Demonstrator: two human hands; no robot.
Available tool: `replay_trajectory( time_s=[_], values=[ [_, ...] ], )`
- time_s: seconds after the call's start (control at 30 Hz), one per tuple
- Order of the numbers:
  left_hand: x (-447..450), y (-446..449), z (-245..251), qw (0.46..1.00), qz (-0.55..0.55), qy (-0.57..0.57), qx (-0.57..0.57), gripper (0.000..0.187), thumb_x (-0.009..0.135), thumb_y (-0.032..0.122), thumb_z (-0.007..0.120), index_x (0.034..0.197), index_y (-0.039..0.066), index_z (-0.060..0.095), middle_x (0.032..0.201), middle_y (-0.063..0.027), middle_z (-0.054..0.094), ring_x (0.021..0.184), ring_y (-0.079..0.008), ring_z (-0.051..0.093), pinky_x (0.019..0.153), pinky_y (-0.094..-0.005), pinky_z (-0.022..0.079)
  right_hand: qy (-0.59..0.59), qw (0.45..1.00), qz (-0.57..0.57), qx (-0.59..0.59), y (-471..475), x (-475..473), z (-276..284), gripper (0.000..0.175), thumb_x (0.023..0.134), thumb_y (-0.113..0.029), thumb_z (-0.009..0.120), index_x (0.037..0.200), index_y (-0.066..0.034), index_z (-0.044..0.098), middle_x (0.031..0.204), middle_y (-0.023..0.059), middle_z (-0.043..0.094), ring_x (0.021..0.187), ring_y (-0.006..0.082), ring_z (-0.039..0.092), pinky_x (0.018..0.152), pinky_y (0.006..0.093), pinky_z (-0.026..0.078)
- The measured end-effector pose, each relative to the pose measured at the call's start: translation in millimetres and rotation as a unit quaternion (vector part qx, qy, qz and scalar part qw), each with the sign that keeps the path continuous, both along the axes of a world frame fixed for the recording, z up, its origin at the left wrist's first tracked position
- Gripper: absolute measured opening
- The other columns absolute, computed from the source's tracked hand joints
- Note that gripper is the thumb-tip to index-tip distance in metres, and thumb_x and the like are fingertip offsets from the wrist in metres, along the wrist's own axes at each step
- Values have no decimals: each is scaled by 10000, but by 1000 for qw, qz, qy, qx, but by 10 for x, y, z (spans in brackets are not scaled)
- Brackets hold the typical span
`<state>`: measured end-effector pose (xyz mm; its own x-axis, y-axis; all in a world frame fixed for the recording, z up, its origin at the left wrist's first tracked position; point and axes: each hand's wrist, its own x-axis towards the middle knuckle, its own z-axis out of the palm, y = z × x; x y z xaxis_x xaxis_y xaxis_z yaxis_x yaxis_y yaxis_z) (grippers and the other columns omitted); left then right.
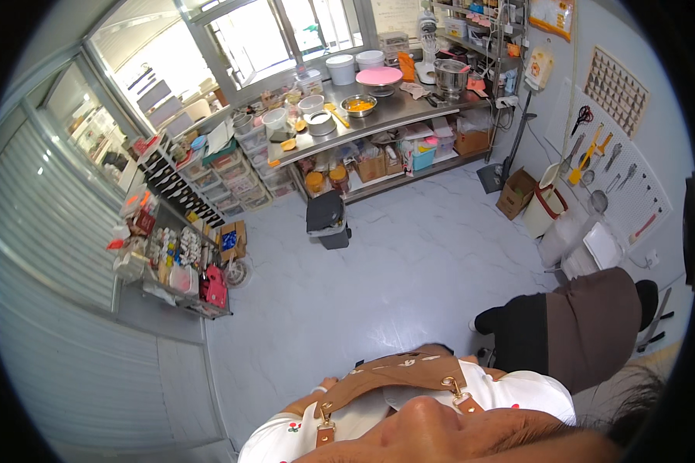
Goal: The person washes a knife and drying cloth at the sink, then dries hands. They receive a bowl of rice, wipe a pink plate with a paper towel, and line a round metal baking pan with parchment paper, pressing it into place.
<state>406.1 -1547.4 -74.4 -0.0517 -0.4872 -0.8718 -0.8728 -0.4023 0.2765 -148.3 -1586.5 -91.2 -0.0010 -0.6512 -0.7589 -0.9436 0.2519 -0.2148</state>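
My left hand (328, 383) shows only in part at the left edge of my brown apron (391, 370). A pale band circles its wrist, and the apron hides the fingers. Out of view is my right hand; just a little skin shows by the right sleeve. Across the floor stands a stainless steel worktable (402, 110). On it are a metal bowl of orange pieces (361, 106), a round cake tin (321, 123), a yellow-handled tool (339, 118), a pink-topped turntable (379, 76), a large steel pot (451, 78) and a stand mixer (427, 43).
At my right another person (585, 330) in brown and black bends over. A grey bin (328, 223) stands before the worktable. A loaded metal shelf (174, 260) lines the left; a dustpan (491, 176), a cardboard box (516, 193) and a pegboard of tools (619, 156) are at the right wall.
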Motion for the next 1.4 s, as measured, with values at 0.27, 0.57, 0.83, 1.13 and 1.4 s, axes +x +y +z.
replay_trajectory(
  time_s=[0.27, 0.57, 0.83, 1.13, 1.4],
  values=[
    [0, -3293, -50, 969, 99, 37, -221, 366, 933, 328, 664, 1163, 45, 686, 1069, -163, 743, 949, -286, 718, 868, -391, 560, -36, 999, -36, 0, -1947, -171, -361, 321, 929, -236, 540, 1144, -135, 756, 1206, 153, 717, 1127, 370, 680, 936, 493, 546],
    [-812, -6267, 745, 882, 385, 245, -116, 334, 996, 322, 659, 1256, 118, 611, 1165, -50, 665, 1001, -230, 702, 747, -438, 595, 47, 979, 198, -13, -6021, -676, -214, 385, 933, -158, 502, 1267, -118, 690, 1226, 201, 697, 1113, 397, 678, 923, 509, 544],
    [-1028, -9168, 1971, 734, 487, 432, -194, 392, 1066, 292, 545, 1379, 58, 521, 1335, -128, 609, 1131, -322, 680, 858, -484, 612, -449, 814, -333, -154, -10185, 368, 1125, 507, 1030, -532, 528, 1146, -62, 679, 965, 77, 742, 786, 174, 703, 672, 326, 551],
    [-999, -12183, 1505, 638, 597, 461, -156, 544, 1034, 240, 600, 1447, -25, 363, 1376, -192, 507, 1156, -387, 639, 842, -499, 632, -571, 691, -425, -128, -13004, 1164, 2032, 666, 1003, -553, 583, 1389, -17, 498, 1284, 156, 654, 1140, 236, 658, 948, 385, 506],
    [-1070, -12875, 1319, 672, 610, 379, -181, 185, 956, 74, 550, 1110, 17, 465, 1096, -145, 614, 931, -294, 701, 735, -422, 647, -553, 647, -524, -40, -14424, 1543, 1831, 737, 912, -495, 744, 1422, -35, 477, 1371, 130, 572, 1229, 287, 585, 1014, 408, 488]
  ],
)
